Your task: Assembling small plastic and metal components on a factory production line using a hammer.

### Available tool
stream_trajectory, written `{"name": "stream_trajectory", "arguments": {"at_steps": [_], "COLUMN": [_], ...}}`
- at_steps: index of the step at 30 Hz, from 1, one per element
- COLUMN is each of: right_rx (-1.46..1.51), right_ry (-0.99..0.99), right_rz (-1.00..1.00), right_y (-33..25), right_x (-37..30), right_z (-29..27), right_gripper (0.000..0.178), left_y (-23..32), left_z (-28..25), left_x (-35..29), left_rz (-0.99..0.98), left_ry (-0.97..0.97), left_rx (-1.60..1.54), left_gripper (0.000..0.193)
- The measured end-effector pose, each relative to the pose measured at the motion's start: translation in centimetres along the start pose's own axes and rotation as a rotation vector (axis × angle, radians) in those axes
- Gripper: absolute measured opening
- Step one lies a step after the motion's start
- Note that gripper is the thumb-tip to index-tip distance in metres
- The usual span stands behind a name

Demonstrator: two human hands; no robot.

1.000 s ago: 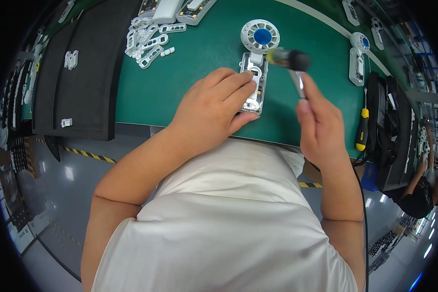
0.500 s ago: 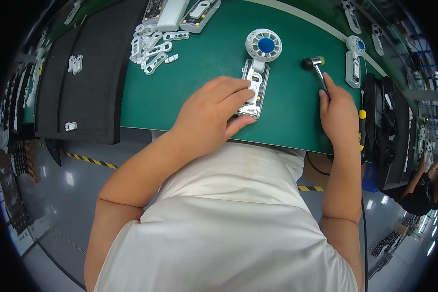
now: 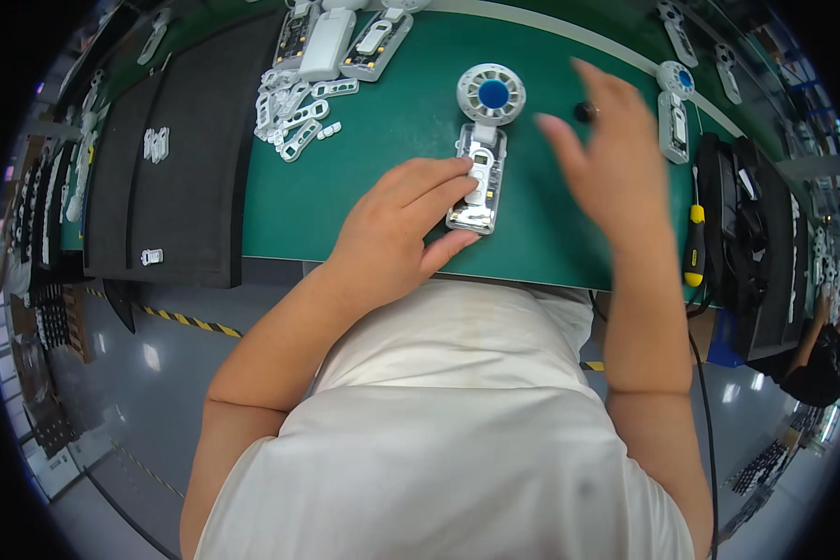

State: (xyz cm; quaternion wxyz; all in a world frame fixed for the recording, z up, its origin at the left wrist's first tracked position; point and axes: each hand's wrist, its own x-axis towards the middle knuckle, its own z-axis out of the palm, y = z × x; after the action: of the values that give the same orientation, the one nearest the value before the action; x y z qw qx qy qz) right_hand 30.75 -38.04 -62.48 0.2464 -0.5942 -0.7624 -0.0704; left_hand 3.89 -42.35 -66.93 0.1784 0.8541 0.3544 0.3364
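A handheld fan [image 3: 491,94] with a round white head, a blue centre and a clear body lies on the green table in front of me. My left hand [image 3: 394,219] grips the fan's body, fingertips on its white front strip and thumb at the lower end. To the right, my right hand [image 3: 611,154] is in the air, blurred, with thumb and fingers apart and nothing seen between them. Just past it shows the black end of a small hammer [image 3: 584,112]; the hand hides the rest.
White strip parts [image 3: 294,112] lie heaped at the left, below several clear-bodied units [image 3: 373,47]. A black foam board [image 3: 182,210] borders the table's left side. On the right are another fan [image 3: 674,126], a yellow-and-black screwdriver [image 3: 694,245] and a black bag-like item [image 3: 728,224].
My right hand has let go of the hammer's handle and moved up and left, its fingers spreading. My left hand stays on the fan. The view has shifted slightly.
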Motion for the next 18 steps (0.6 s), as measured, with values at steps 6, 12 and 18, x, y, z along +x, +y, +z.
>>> {"name": "stream_trajectory", "arguments": {"at_steps": [6,12,18], "right_rx": [-0.217,0.496,0.897], "right_ry": [-0.347,-0.411,-0.108], "right_rz": [0.328,0.222,-0.051], "right_y": [8.2,-1.5,-2.6], "right_x": [-7.4,-9.4,-11.2], "right_z": [-2.7,-5.6,-5.8], "right_gripper": [0.043,0.037,0.044], "left_y": [-1.1,-1.8,-1.8], "left_z": [-0.8,-0.1,0.3], "left_x": [1.9,1.1,1.7], "left_rz": [0.044,-0.039,-0.038], "left_ry": [-0.094,-0.135,-0.090], "left_rx": [-0.058,-0.067,-0.116], "left_gripper": [0.071,0.079,0.079]}}
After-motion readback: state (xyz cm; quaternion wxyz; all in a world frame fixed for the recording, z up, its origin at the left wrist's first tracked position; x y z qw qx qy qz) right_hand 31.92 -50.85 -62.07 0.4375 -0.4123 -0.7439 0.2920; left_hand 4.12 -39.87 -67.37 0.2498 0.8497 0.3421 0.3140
